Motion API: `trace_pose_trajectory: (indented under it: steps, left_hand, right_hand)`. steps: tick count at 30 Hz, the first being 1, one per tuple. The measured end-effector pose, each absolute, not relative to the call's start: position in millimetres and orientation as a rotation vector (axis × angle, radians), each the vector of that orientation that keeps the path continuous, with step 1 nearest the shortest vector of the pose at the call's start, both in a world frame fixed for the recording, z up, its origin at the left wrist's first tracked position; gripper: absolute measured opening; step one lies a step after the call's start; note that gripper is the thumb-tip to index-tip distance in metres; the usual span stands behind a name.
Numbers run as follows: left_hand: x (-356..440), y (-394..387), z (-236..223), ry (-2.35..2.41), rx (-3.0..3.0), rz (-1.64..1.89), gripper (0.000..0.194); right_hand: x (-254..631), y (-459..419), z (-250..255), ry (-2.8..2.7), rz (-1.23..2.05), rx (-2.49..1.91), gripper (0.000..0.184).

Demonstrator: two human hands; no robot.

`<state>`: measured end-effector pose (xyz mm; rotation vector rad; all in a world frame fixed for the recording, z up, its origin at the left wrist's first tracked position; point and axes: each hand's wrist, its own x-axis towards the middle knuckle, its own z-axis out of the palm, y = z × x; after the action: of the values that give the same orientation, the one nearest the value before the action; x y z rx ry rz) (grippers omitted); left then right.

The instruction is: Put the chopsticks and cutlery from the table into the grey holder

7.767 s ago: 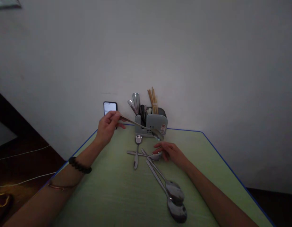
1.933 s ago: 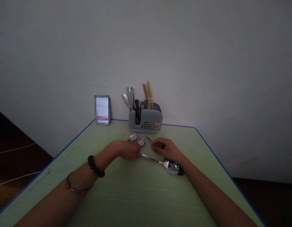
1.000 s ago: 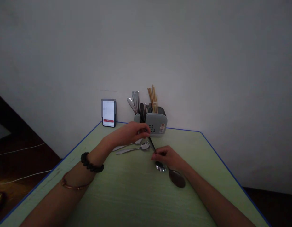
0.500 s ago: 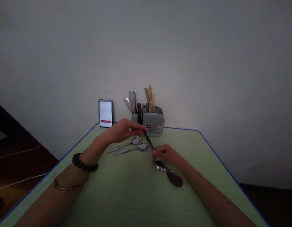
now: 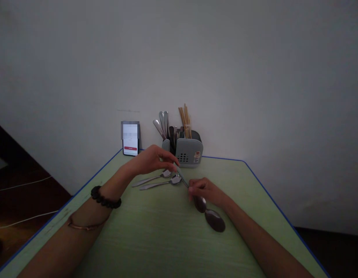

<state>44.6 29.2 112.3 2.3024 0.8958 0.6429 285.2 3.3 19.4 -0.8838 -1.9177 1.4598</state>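
A metal spoon point(image 5: 200, 204) slants across the table, bowl toward me. My right hand point(image 5: 208, 190) is closed around it between bowl and handle. At the upper end of its handle point(image 5: 182, 177) my left hand point(image 5: 155, 160) pinches with thumb and fingers. Just beyond that bowl lies a second, larger-looking spoon bowl point(image 5: 215, 221), face down; its handle is hidden. Two smaller spoons rest side by side under and beside my left hand: a rear spoon point(image 5: 148, 180) and a front spoon point(image 5: 157, 185), handles pointing left.
Against the wall stands a grey cutlery holder point(image 5: 189, 150) with several metal handles point(image 5: 163, 121) and a bundle of wooden chopsticks point(image 5: 185, 117). A phone point(image 5: 130, 139) leans upright at the back left. The green table point(image 5: 144, 231) has a blue edge.
The held spoon's bowl has turned over and shifted slightly toward me, now showing its back. My left fingers have shifted slightly on the handle end; my right hand has barely moved.
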Motion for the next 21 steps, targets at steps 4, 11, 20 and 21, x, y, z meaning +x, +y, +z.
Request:
trace_pose_trajectory:
  steps: [4, 11, 20, 21]
  left_hand:
    - [44.2, 30.0, 112.6, 0.879, 2.309, 0.600, 0.022]
    - [44.2, 30.8, 111.4, 0.871, 2.318, 0.572, 0.025]
    - [46.4, 27.2, 113.4, 0.817, 2.359, 0.544, 0.019]
    - [47.1, 27.3, 112.4, 0.821, 2.341, 0.555, 0.019]
  right_hand:
    - [284.6, 3.8, 19.9, -1.926, 1.442, -0.870, 0.041]
    - [285.1, 5.7, 16.6, -1.926, 1.440, -0.903, 0.043]
    - [283.6, 5.4, 19.3, -1.944, 1.414, -0.891, 0.043]
    - [283.4, 5.0, 19.8, -1.951, 1.416, -0.896, 0.044]
